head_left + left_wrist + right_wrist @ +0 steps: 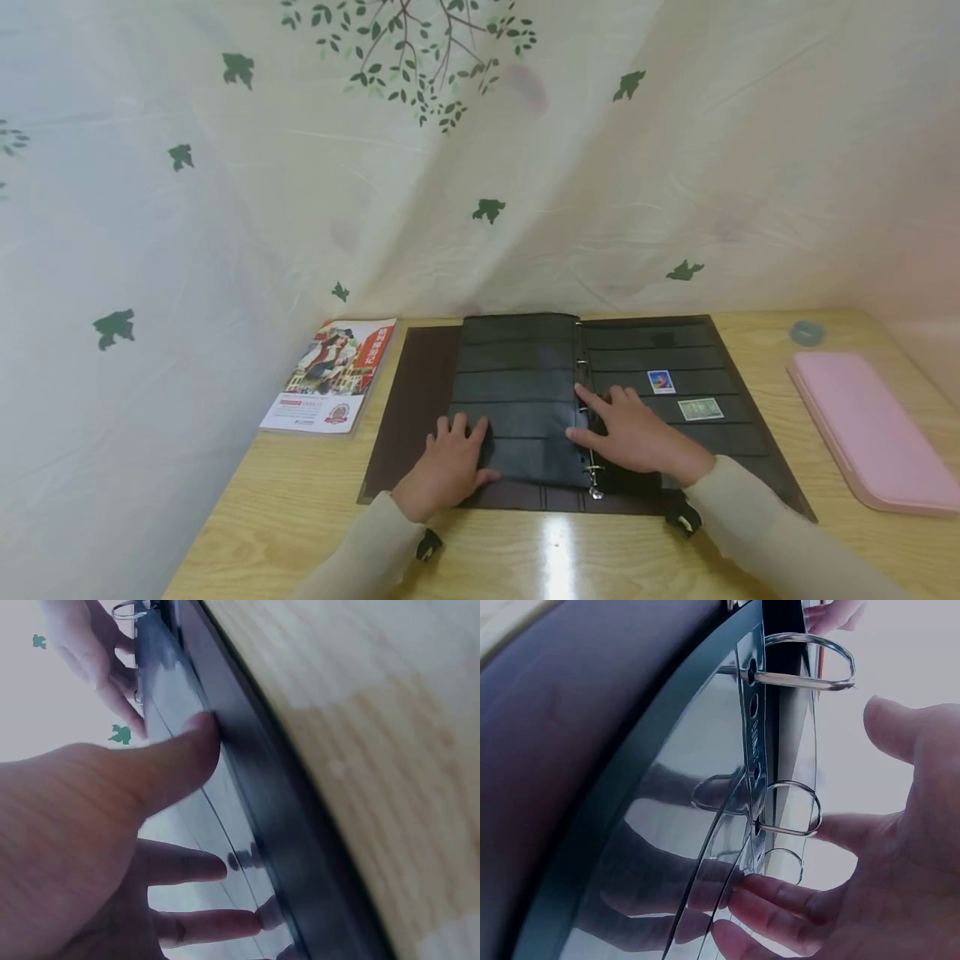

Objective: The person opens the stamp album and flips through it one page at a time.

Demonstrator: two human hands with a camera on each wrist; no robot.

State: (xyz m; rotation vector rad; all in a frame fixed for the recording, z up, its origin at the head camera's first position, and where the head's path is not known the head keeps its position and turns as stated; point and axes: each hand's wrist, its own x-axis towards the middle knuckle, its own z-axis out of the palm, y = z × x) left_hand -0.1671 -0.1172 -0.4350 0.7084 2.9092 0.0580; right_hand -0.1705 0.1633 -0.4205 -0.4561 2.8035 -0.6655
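Nearest the table's [247,546] near edge, two sleeved forearms are extended toward a ring album [411,379], which is spread across the table's middle. The near left part of its dark left page [517,383] is covered by the left hand [442,468], whose fingers are spread and lightly bent, with nothing grasped. By the right hand [637,433], the metal rings [596,481] are partly overlapped; its index finger and thumb are stretched toward the page's inner edge, and nothing is clasped. The page is thus placed directly under the left fingers and just left of the right ones, its long axis apparently run from near to far; the left hand is nearer its outer edge. The way between the halves is barred by the rings. Beyond the right wrist, two stamps [662,382] are held on the right page [622,358]. A pink case [873,425] is set along the table's right edge, a booklet [330,379] by the left edge, and a round disc [807,333] near the far right corner, before a leaf-printed curtain [420,258].
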